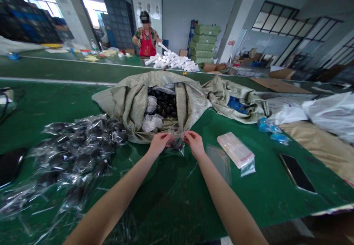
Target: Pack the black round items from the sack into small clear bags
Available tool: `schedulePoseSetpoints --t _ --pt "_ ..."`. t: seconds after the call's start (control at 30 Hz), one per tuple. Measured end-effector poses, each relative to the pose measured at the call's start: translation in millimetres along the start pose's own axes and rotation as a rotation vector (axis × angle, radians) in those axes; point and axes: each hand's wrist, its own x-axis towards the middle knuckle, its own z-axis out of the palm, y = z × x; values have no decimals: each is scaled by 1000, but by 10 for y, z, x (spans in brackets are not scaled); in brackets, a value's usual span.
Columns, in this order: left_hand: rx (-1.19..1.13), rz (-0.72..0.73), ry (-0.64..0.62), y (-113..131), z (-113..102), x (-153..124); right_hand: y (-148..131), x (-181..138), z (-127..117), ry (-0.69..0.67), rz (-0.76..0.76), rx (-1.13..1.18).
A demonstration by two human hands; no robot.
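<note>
Pinching a small clear bag (176, 146) from either side, the left hand (159, 142) and the right hand (194, 142) hold it just above the green table (249, 200), at the near edge of an open woven sack (129, 104). Each grip is pressed together on the bag's upper edge, and something dark shows through the film, though what it is cannot be told. Just beyond the fingers, the sack's mouth gapes toward the person and shows a heap of small black round pieces (166, 106) with crumpled clear plastic among them. To the left of the hands lies a wide spread of filled clear bags (80, 152) holding dark pieces, touching the sack's side. To the right, near the right hand, a stack of flat bags (235, 149) lies on the table, and farther right lies a dark phone (297, 173). Behind these a second sack (235, 97) slumps open with blue things inside, and some blue packets (272, 130) lie beside it. Well apart, at a far table, a person in a red apron (146, 42) stands by a pile of white boxes (173, 60).
</note>
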Motion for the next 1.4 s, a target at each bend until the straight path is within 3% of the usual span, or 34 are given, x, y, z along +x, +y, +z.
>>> schedulePoseSetpoints --t 0.07,0.17,0.2,0.3,0.37,0.57,0.93,1.4 --pt "245 142 88 -18 -27 -6 72 16 -16 -18 -1 -5" --pt "690 536 338 43 -23 -65 167 19 -49 -26 -10 -12" --pt "814 676 368 79 -1 -85 191 19 -60 -23 -14 -11" --pt "1087 989 174 182 127 -96 228 27 -92 -19 -29 -8" --pt "1192 1074 32 220 233 -50 231 39 -107 -23 -51 -21" --pt "1355 1088 -43 248 424 150 241 66 -134 -38 -140 -88" --pt "1560 1217 -89 325 463 209 160 12 -175 11 -370 -347" --pt "1420 1110 -20 380 504 182 57 -64 -171 33 -412 -441"
